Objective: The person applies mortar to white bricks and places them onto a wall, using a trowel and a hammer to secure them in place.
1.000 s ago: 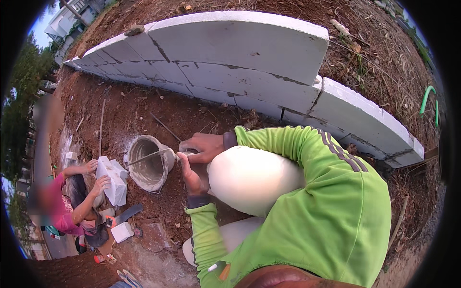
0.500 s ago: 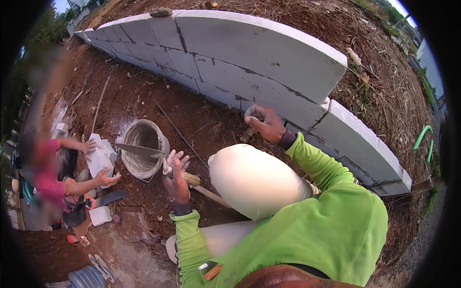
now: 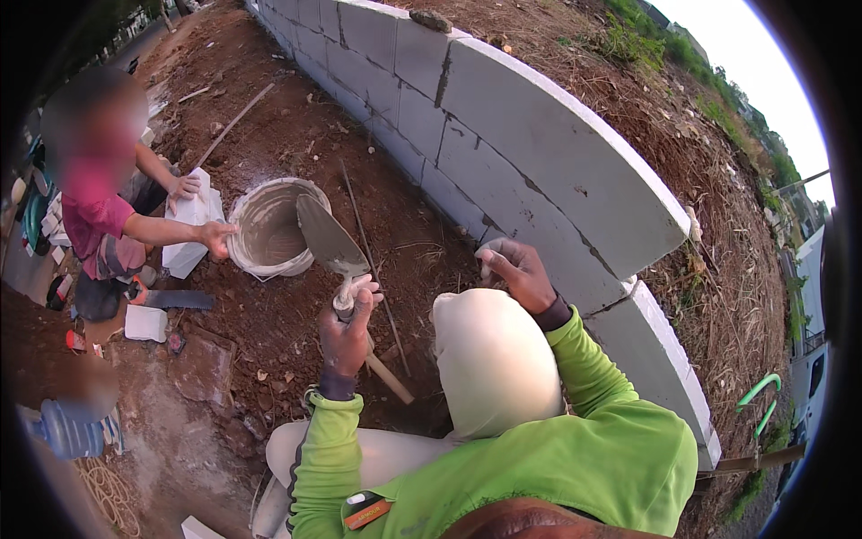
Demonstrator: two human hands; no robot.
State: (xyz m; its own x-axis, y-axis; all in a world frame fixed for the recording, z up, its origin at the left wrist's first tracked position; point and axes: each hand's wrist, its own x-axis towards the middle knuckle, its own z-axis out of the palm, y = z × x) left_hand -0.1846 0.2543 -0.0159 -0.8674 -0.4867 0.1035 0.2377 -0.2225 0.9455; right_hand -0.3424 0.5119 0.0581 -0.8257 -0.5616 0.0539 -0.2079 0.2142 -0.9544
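My left hand (image 3: 346, 337) is closed around the handle of a trowel (image 3: 328, 235). The trowel's grey, mortar-smeared blade points up and away, overlapping the right rim of a mortar-coated bucket (image 3: 269, 232). Little but residue shows inside the bucket. Close to the pale block wall (image 3: 539, 202), my right hand (image 3: 519, 272) is raised above my bent knee with its fingers curled in; whether anything is in them is hidden. Below my left hand lies a wooden tool handle (image 3: 390, 377) on the soil. A co-worker's hand (image 3: 218, 239) grips the bucket's left rim.
The co-worker crouches at left, another hand on a white block (image 3: 193, 211). Nearby lie a handsaw (image 3: 180, 299), a smaller white block (image 3: 145, 322) and a blue water jug (image 3: 72, 431). A thin rod (image 3: 359, 229) lies between bucket and wall. A stone (image 3: 431, 20) sits on the wall.
My left hand has gone from spread fingers to closed around the trowel handle, and the blade has swung upward. The co-worker's nearer hand has moved onto the bucket rim. The view has turned.
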